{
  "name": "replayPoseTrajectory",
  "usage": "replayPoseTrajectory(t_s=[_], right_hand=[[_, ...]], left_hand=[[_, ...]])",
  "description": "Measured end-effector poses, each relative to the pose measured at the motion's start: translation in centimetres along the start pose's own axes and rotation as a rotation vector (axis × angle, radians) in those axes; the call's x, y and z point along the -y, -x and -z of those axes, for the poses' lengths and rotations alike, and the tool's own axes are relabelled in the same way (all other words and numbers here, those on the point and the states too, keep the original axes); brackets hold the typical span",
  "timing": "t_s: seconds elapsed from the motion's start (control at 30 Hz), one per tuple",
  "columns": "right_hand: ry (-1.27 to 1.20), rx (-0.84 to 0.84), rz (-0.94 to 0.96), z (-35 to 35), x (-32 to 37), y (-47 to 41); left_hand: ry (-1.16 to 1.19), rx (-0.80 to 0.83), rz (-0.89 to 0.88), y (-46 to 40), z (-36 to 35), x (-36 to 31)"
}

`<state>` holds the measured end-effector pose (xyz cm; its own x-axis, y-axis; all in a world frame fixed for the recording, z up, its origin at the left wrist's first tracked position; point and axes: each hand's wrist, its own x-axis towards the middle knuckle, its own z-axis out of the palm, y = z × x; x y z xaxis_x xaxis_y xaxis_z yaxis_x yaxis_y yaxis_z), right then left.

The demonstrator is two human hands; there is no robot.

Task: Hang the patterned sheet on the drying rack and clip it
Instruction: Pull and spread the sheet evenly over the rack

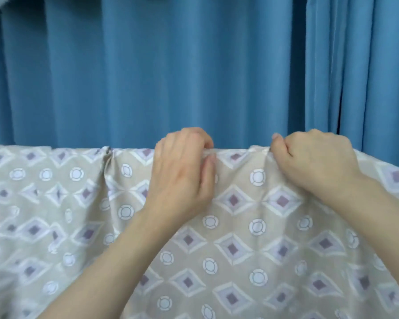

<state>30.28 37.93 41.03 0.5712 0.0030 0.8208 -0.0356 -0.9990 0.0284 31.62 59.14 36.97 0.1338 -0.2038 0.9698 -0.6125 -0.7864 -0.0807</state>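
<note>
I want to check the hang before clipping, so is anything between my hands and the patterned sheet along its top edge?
Nothing visible. The left hand and right hand both grip the patterned sheet directly at its top fold. The rack under that fold is hidden, and no clip shows.

Your left hand (182,171) and right hand (313,160) both grip the top fold of the patterned sheet (240,238), fingers curled over its edge. The sheet hangs down toward you, with blue curtains (171,65) behind it.
</note>
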Motion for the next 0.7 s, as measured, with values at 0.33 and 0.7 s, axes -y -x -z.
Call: replayPoseTrajectory(t_s=[0.33, 0.7], right_hand=[[-0.211, 0.021, 0.287, -0.8, 9.3, -1.3], [-0.292, 0.255, 0.501, -1.3, 21.5, -4.5]], left_hand=[[0.012, 0.053, -0.027, 1.2, 1.6, 4.7], [-0.168, 0.190, 0.294, 3.2, 9.0, 18.5]])
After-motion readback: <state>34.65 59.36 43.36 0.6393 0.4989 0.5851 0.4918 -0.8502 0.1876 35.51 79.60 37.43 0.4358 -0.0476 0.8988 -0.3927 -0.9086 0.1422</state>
